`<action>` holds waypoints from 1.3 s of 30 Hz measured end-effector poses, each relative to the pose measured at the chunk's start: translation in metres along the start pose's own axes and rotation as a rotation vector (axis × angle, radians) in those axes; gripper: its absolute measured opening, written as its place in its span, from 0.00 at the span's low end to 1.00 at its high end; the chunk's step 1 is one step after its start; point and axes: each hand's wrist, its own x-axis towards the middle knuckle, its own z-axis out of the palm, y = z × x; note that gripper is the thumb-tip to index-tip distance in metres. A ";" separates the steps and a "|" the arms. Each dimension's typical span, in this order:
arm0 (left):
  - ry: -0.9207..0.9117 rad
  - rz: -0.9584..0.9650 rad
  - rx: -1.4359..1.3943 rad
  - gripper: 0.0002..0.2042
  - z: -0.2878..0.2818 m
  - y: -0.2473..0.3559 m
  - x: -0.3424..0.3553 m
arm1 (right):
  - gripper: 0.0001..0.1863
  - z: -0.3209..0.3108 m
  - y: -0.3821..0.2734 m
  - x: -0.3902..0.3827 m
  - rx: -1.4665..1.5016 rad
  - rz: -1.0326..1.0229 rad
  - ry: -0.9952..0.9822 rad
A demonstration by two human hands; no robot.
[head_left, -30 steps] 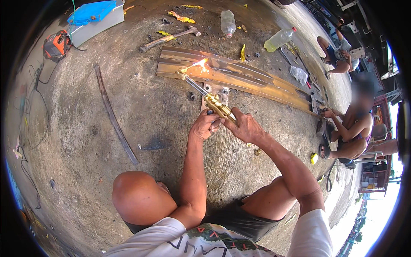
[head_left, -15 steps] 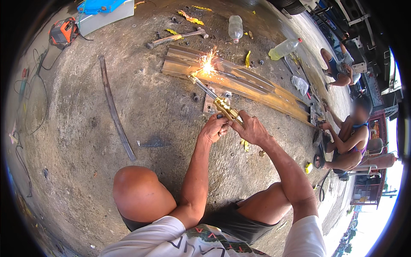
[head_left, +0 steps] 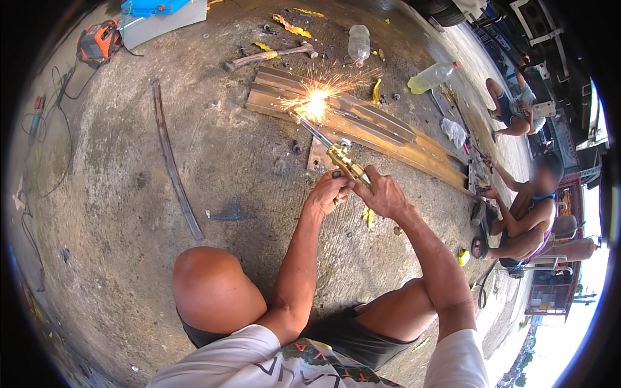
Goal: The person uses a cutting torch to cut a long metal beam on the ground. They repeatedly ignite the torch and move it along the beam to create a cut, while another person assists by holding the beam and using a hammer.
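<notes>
My left hand [head_left: 327,193] is closed at the lower end of a brass cutting torch [head_left: 348,161], and my right hand [head_left: 381,195] is closed round its handle, just to the right. The torch's long tube points up and left to the rusty steel bars [head_left: 401,136], which lie side by side on the concrete. A bright burst of sparks [head_left: 317,103] hides the tip's exact contact with the metal. A rusty plate with holes [head_left: 319,156] shows under the bars, and some small dark nuts [head_left: 297,147] lie beside it.
A hammer [head_left: 265,57], two plastic bottles [head_left: 359,46] [head_left: 432,78], a loose strip [head_left: 174,168], an orange machine [head_left: 95,45] with cables and a blue-lidded box [head_left: 152,8] surround me. At right squat two other people [head_left: 527,213] [head_left: 514,107], beside a vehicle's underside [head_left: 537,32].
The small flame at the bars has grown into a wide spray of sparks. The view has shifted, so the scene sits slightly right. Both hands keep their grip on the torch.
</notes>
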 end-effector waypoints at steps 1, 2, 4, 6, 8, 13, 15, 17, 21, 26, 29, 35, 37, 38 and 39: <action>0.004 0.002 -0.001 0.04 0.001 0.000 0.000 | 0.39 0.000 0.000 0.000 0.003 0.006 -0.003; 0.007 0.004 -0.001 0.04 0.002 0.000 0.000 | 0.39 0.000 0.000 0.001 0.007 0.011 -0.006; 0.004 0.008 -0.009 0.04 0.002 0.001 0.000 | 0.33 0.002 0.001 0.000 0.010 -0.041 0.065; -0.008 0.012 -0.023 0.04 0.002 0.000 0.001 | 0.31 0.002 0.001 0.000 0.016 -0.068 0.098; -0.011 0.017 -0.016 0.05 0.001 0.000 0.003 | 0.31 0.002 0.001 0.001 0.027 -0.070 0.094; 0.004 0.013 -0.005 0.05 0.001 -0.001 0.003 | 0.37 -0.003 -0.001 0.003 -0.005 -0.009 0.019; 0.013 0.011 -0.002 0.05 0.001 -0.001 0.004 | 0.37 -0.002 0.000 0.003 0.001 -0.006 0.015; 0.025 0.015 -0.009 0.05 0.003 -0.001 0.004 | 0.38 -0.002 0.000 0.004 0.004 -0.014 0.022; 0.023 0.002 0.003 0.05 0.002 0.000 0.004 | 0.38 -0.002 0.001 0.004 0.006 -0.014 0.019; 0.024 0.016 0.024 0.06 0.001 -0.001 0.006 | 0.36 -0.002 0.002 0.006 0.015 0.011 0.011; 0.024 0.014 0.024 0.06 0.003 -0.003 0.008 | 0.36 -0.001 0.006 0.007 -0.001 -0.020 0.032; 0.018 0.019 0.020 0.07 0.002 -0.002 0.009 | 0.36 0.002 0.013 0.011 -0.011 -0.058 0.047; 0.016 0.021 0.023 0.07 0.002 -0.002 0.009 | 0.36 0.001 0.012 0.011 -0.008 -0.064 0.043; 0.014 0.021 0.022 0.07 0.002 -0.002 0.009 | 0.36 0.001 0.012 0.011 -0.007 -0.067 0.041; 0.012 0.021 0.021 0.07 0.003 -0.001 0.008 | 0.36 0.000 0.011 0.010 -0.003 -0.060 0.037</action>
